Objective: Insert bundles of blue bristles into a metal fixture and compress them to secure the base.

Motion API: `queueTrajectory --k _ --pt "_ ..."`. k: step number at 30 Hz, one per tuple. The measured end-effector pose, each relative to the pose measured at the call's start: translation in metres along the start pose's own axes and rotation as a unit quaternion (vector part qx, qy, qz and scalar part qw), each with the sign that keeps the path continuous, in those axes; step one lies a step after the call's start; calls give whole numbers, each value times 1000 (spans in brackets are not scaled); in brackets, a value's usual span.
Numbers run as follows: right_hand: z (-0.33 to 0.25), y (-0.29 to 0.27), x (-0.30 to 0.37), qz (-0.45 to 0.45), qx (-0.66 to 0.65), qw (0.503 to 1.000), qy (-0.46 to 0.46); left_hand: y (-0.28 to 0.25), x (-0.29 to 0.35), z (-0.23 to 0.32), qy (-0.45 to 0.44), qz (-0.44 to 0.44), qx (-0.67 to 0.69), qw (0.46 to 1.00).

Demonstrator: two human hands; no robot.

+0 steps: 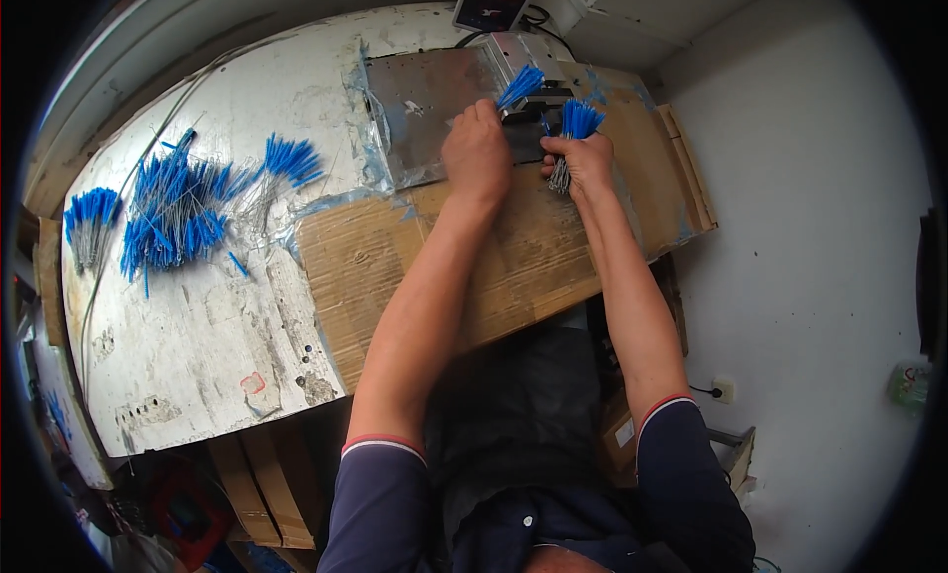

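Observation:
At the far middle of the bench, my left hand (478,154) is closed, with a small bunch of blue-tipped wires (521,85) sticking out past its fingers toward the far right. My right hand (585,162) grips another bunch of blue-tipped wires (581,119); its blue ends point away from me and the bare metal ends hang below the fingers. Between the two hands sits a small machine with a dark metal part (528,109), partly hidden by the left hand. A single blue piece shows at the right thumb.
Heaps of blue-tipped wires (173,213) lie on the white bench (217,346) at left, with smaller bunches (288,161) beside them. A metal plate (425,109) and cardboard (395,267) cover the work area. A display box (492,2) with red digits stands behind; a wall (790,178) is at right.

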State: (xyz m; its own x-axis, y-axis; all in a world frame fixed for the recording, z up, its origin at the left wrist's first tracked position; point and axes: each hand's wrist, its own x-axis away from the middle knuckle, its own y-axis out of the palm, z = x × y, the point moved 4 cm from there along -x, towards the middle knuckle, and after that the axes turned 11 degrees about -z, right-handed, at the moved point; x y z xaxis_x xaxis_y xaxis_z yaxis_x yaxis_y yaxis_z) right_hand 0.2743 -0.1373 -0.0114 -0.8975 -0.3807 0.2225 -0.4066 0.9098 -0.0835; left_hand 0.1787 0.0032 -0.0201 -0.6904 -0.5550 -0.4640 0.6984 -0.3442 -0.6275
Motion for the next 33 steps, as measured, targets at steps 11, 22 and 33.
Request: queueTrajectory --k 11,22,33 --pt "-2 5 -4 29 30 999 -18 -1 -2 -3 40 26 31 998" --pt "11 -5 3 -17 -143 989 -23 0 1 3 64 -43 14 997" --pt "14 -7 9 -14 -151 987 -54 1 1 6 84 -74 1 994"
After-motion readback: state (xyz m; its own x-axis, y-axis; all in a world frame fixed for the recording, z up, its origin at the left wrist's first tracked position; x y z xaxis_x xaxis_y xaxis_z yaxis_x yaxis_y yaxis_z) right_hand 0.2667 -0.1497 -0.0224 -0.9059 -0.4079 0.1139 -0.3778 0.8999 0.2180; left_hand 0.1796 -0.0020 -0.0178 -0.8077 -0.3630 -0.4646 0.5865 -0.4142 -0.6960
